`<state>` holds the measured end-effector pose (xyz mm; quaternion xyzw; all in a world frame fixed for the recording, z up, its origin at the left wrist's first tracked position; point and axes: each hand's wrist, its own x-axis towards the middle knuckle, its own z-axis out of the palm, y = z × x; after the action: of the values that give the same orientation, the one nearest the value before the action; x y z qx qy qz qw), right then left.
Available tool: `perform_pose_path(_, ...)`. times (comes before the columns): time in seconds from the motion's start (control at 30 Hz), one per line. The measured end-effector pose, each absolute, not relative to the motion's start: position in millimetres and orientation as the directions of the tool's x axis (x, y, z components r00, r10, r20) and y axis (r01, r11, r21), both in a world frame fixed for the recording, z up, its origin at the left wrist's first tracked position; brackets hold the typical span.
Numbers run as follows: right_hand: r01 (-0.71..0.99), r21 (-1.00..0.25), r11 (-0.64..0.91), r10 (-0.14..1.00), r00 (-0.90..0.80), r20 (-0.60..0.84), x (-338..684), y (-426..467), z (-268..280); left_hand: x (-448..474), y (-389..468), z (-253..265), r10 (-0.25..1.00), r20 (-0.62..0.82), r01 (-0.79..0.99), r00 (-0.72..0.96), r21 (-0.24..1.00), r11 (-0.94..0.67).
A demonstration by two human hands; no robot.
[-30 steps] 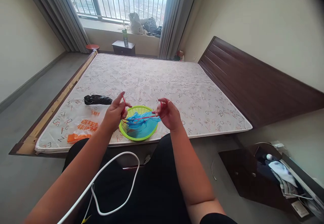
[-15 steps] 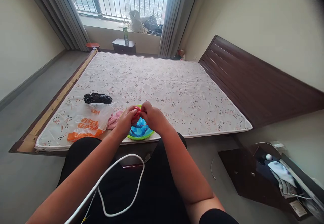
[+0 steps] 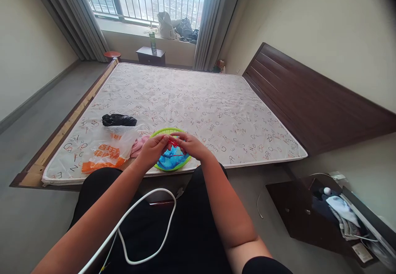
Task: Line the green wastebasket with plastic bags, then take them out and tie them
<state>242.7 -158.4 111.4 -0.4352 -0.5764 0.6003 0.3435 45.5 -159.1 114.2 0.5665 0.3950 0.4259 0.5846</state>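
Observation:
Both hands meet over a lime-green plastic basket (image 3: 168, 131) at the near edge of the mattress. My left hand (image 3: 155, 147) pinches one side of a small, shiny red plastic piece (image 3: 173, 142). On its other side, the fingers of my right hand (image 3: 192, 145) are closed on the same piece. It looks like thin, crumpled plastic, partly hidden by the fingers. Below the hands, crumpled blue plastic (image 3: 170, 161) lies in the basket, crossed by a thin red strand. A pink cloth (image 3: 138, 146) lies just left of the basket.
A white and orange plastic bag (image 3: 107, 152) and a bunched black plastic bag (image 3: 119, 120) lie on the mattress (image 3: 204, 100) at left. A white cable (image 3: 148, 195) loops across my lap. On the right are a dark headboard (image 3: 309, 88) and a low dark cabinet (image 3: 297, 212).
My hands have moved slightly apart and turned, showing more of the red plastic piece between them. More of the basket's far rim is visible.

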Motion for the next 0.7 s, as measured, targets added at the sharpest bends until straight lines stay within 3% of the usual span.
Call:
perform_pose_path(0.27, -0.109, -0.972, -0.206, 0.844, -0.523, -0.120, 253.3, -163.8, 103.9, 42.3, -160.1, 114.2, 0.929, 0.004, -0.059, 0.370, 0.998, 0.020)
perform_pose_path(0.4, -0.237, -0.946, -0.221, 0.939, -0.315, -0.140, 251.4, -161.2, 97.5, 36.4, -158.1, 108.6, 0.912, 0.006, -0.016, 0.410, 1.000, 0.000)
perform_pose_path(0.57, -0.250, -0.964, -0.093, 0.996, -0.018, -0.091, 238.4, -157.8, 88.4, 33.1, -155.5, 95.4, 0.868, -0.025, 0.103, 0.496, 0.994, -0.030)
perform_pose_path(0.7, -0.325, -0.945, -0.026, 0.997, 0.061, -0.048, 229.4, -160.3, 83.0, 39.8, -155.7, 89.2, 0.928, -0.017, 0.082, 0.372, 0.997, -0.014)
